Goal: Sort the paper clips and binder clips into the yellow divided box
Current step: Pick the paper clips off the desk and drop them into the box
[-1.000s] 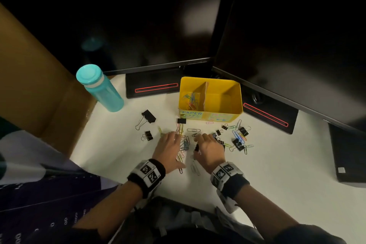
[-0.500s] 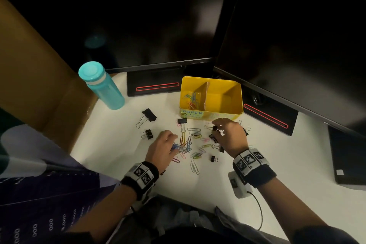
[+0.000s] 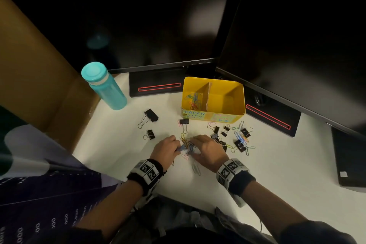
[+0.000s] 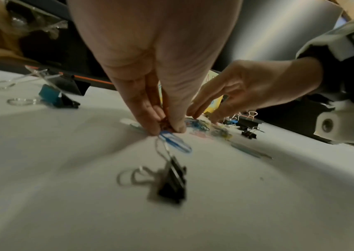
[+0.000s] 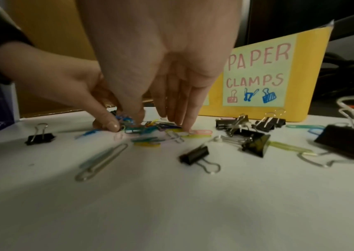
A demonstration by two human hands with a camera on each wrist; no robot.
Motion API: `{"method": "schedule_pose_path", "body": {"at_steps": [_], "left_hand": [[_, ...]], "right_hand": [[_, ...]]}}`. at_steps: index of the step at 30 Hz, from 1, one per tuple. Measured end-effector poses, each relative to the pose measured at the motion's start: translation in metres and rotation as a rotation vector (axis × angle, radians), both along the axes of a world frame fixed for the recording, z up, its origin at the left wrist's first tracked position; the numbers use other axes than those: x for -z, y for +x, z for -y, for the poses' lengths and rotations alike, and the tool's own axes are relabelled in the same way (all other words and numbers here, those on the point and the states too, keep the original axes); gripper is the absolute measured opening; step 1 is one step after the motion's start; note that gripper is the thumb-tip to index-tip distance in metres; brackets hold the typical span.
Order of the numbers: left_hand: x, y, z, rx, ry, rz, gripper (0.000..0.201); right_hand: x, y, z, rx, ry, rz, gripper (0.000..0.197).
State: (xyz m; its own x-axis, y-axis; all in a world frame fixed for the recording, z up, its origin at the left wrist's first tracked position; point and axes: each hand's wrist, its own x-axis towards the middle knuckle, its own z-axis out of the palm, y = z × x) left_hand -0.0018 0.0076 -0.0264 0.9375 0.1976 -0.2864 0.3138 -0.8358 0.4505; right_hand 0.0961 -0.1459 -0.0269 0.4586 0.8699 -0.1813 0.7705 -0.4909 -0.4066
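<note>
Head view puts the coloured paper clips (image 3: 186,145) in a loose heap on the white tabletop (image 3: 277,174), just near of the yellow divided box (image 3: 213,119), and both hands meet over that heap. In the left wrist view the left hand (image 3: 165,150) has its fingertips (image 4: 150,125) pressed together, pinching a blue paper clip (image 4: 175,143) at the heap's near-left edge, likely to lift it alone, not with a tangle. The right hand (image 3: 210,150) has its fingers (image 5: 184,108) straight and close together, tips down on the clips, seemingly raking or steadying the heap so that one clip comes free. Some paper clips already lie in the box's left compartment, labelled for them; the right one, labelled "paper clamps", looks empty, so sorting seems early. Black binder clips (image 3: 227,134) lie scattered right of the heap, with a few more (image 3: 151,116) off to the left, probably left for later. A teal bottle (image 3: 105,85) stands far left, clear of the work.
</note>
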Motion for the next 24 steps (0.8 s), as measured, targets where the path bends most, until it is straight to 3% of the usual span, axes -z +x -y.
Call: {"method": "schedule_pose_path", "body": {"at_steps": [3, 8, 13, 17, 20, 24], "left_hand": [[-0.010, 0.006, -0.003, 0.028, 0.005, 0.009, 0.016], [-0.050, 0.027, -0.013, -0.024, -0.123, 0.224, 0.012], [-0.091, 0.079, -0.022, -0.079, -0.150, 0.458, 0.009], [-0.086, 0.109, -0.032, -0.200, -0.226, 0.458, 0.016], [-0.070, 0.102, -0.034, -0.254, -0.261, 0.448, 0.029], [-0.060, 0.074, -0.035, -0.284, -0.207, 0.637, 0.014]], "right_hand": [[0.003, -0.002, 0.004, 0.050, 0.004, 0.001, 0.058], [0.016, -0.007, 0.009, 0.167, 0.091, 0.049, 0.012], [0.021, -0.010, 0.012, 0.223, 0.086, 0.046, 0.011], [0.003, 0.003, 0.009, 0.326, 0.258, 0.016, 0.005], [-0.024, 0.019, 0.000, 0.371, 0.415, 0.050, 0.006], [-0.054, 0.050, -0.026, 0.482, 0.578, 0.100, 0.010]]}}
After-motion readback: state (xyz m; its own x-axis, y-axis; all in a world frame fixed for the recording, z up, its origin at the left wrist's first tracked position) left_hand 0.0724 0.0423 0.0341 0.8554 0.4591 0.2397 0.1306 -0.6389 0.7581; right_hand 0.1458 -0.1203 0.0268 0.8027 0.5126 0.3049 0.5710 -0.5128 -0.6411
